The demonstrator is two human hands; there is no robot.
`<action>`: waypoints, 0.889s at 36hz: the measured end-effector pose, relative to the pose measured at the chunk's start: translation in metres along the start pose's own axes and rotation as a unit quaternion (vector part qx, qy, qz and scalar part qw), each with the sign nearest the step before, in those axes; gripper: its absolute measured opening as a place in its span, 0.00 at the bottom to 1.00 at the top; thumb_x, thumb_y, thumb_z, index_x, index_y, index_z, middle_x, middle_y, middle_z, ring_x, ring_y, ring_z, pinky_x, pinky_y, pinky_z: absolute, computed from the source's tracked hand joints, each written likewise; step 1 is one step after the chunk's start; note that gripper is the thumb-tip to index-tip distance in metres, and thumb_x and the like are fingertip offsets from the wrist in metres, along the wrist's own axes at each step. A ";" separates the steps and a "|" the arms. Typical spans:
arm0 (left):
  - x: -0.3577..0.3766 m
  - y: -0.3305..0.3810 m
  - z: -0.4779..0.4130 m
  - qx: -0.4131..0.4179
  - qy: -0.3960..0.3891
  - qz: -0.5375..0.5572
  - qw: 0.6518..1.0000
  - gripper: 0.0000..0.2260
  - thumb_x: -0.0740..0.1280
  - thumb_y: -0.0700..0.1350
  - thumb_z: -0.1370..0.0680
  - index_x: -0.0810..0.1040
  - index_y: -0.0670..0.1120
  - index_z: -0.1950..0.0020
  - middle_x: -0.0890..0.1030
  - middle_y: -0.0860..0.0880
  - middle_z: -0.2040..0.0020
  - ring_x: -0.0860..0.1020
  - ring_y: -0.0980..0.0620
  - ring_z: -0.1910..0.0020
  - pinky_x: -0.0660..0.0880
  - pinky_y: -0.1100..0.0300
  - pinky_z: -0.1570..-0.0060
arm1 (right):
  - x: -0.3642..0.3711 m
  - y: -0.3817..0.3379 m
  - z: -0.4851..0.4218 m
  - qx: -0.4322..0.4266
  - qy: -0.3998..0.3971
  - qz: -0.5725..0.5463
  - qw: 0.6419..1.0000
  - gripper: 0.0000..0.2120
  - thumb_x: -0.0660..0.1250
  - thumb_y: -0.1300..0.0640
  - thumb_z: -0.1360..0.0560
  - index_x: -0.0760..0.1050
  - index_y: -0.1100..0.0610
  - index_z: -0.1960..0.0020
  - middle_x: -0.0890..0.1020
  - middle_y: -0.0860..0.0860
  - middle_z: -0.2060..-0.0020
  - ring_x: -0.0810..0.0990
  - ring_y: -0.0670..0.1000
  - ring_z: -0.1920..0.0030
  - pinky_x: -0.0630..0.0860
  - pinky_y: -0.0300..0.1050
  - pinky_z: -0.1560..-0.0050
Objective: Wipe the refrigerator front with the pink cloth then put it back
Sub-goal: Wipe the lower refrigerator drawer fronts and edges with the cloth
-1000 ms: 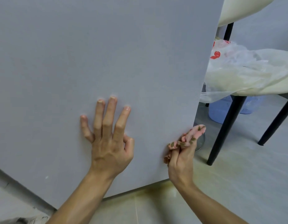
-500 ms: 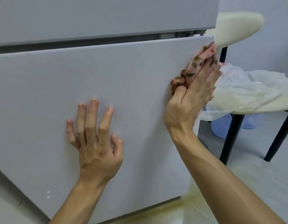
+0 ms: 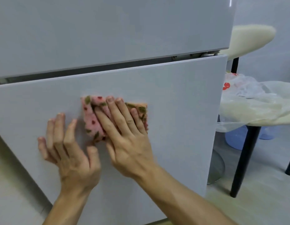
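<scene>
The grey refrigerator front [image 3: 181, 103] fills most of the view, with a dark gap between the upper and lower doors. My right hand [image 3: 126, 137] lies flat on the lower door and presses the pink cloth [image 3: 92, 120], which has green and red spots, against it. My left hand [image 3: 68, 148] rests just left of the cloth, fingers spread on the same door, holding nothing.
A cream chair [image 3: 251, 41] with black legs [image 3: 245, 159] stands right of the fridge, a clear plastic bag [image 3: 248, 95] lying on its seat. A blue tub [image 3: 235, 137] sits on the floor beneath it. The pale floor lies beyond.
My right hand swept the cloth up the door's right edge, then left to the door's middle beside my left hand. The view has tilted upward, showing the upper door.
</scene>
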State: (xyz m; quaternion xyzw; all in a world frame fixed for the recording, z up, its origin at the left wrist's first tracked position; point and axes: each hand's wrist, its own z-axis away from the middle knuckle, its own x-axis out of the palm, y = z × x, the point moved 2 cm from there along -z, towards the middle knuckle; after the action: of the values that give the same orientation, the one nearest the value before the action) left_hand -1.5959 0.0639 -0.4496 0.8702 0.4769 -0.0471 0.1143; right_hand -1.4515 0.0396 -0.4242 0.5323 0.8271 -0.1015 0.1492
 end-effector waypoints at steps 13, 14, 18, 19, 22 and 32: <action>-0.005 -0.018 0.002 0.007 -0.020 -0.007 1.000 0.28 0.63 0.44 0.22 0.63 0.43 0.22 0.59 0.42 0.18 0.54 0.42 0.17 0.45 0.38 0.20 | -0.064 0.089 -0.019 0.244 0.185 -0.007 0.952 0.32 0.57 0.60 0.15 0.49 0.67 0.17 0.48 0.67 0.17 0.45 0.65 0.16 0.42 0.55 0.16; -0.005 -0.019 0.002 0.009 -0.021 -0.007 1.000 0.28 0.63 0.44 0.22 0.63 0.44 0.22 0.59 0.43 0.18 0.54 0.42 0.17 0.45 0.39 0.20 | -0.067 0.090 -0.024 0.252 0.200 -0.006 0.947 0.31 0.57 0.60 0.15 0.48 0.69 0.17 0.48 0.68 0.17 0.45 0.66 0.16 0.41 0.56 0.16; -0.006 -0.023 0.004 0.018 -0.021 -0.009 1.000 0.28 0.64 0.43 0.22 0.63 0.44 0.21 0.60 0.41 0.18 0.55 0.42 0.17 0.45 0.40 0.20 | -0.056 0.088 -0.033 0.244 0.207 -0.027 0.947 0.31 0.58 0.60 0.14 0.49 0.69 0.17 0.50 0.68 0.17 0.46 0.66 0.16 0.37 0.57 0.18; -0.007 -0.024 0.005 0.018 -0.022 -0.010 1.000 0.28 0.64 0.43 0.22 0.63 0.44 0.21 0.61 0.41 0.18 0.55 0.43 0.17 0.46 0.39 0.20 | -0.049 0.082 -0.031 0.238 0.204 -0.029 0.949 0.30 0.58 0.60 0.14 0.51 0.69 0.17 0.51 0.68 0.18 0.47 0.67 0.16 0.38 0.58 0.18; -0.009 -0.031 0.011 0.021 -0.022 -0.015 0.999 0.28 0.64 0.42 0.21 0.63 0.43 0.21 0.61 0.41 0.18 0.53 0.46 0.16 0.47 0.40 0.19 | -0.023 0.055 -0.014 0.187 0.176 -0.004 0.966 0.31 0.60 0.58 0.16 0.55 0.67 0.18 0.57 0.69 0.19 0.51 0.67 0.18 0.42 0.62 0.18; -0.020 -0.055 0.021 0.014 -0.025 -0.010 1.000 0.26 0.60 0.41 0.20 0.63 0.43 0.21 0.61 0.41 0.18 0.54 0.46 0.16 0.46 0.42 0.19 | 0.053 0.005 0.151 -0.171 -0.148 0.054 0.973 0.38 0.63 0.65 0.26 0.61 0.51 0.16 0.54 0.48 0.15 0.53 0.51 0.16 0.45 0.50 0.16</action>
State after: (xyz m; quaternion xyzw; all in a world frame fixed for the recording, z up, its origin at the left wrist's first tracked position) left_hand -1.6526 0.0706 -0.4746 0.8655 0.4818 -0.0766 0.1137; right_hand -1.4466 0.0372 -0.5846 0.5222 0.7708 -0.0280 0.3639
